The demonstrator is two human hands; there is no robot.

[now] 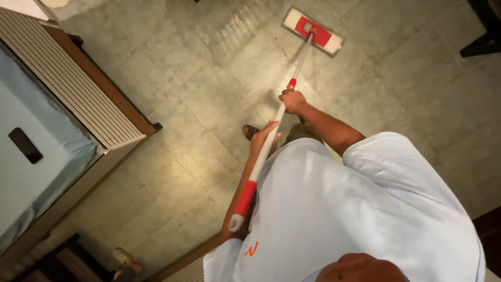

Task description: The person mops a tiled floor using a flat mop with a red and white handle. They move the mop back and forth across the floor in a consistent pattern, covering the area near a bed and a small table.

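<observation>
Mop handle (271,138) is gripped by right hand (292,100), fingers wrapped on it, further toward the flat mop head (313,31) on the tiled floor (182,68). Left hand (262,137) is clasped lower, nearer the red grip.

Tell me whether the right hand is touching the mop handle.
Touching. The head view shows the right hand wrapped around the mop handle.

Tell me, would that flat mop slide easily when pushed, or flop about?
The mop probably stays stiff: its pole runs straight between right hand and left hand. Its flat head lies flush on smooth tile floor, so likely glides. Seems light.
</observation>
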